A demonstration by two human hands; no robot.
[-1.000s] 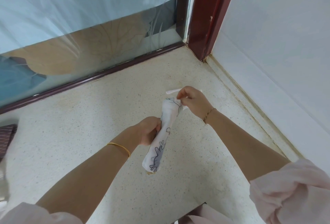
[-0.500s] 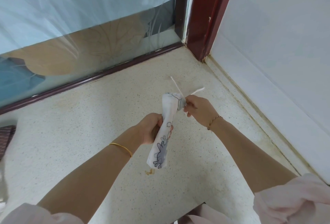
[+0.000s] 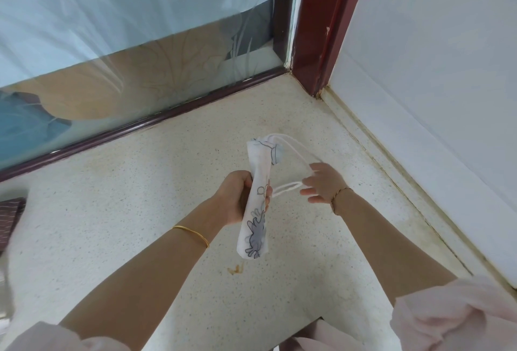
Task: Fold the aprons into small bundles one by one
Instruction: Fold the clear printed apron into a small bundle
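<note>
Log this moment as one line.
left hand: grips rolled apron mid-length | right hand: stretches white strap loop over fingers | state: held upright above floor

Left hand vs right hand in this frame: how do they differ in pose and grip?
Left hand is curled round the rolled white apron with grey cartoon print; right hand has fingers spread, only hooking the apron's white string loops. Left wrist wears a plain gold bangle; right wrist a thin braided bracelet. Both hover above the speckled beige surface.
</note>
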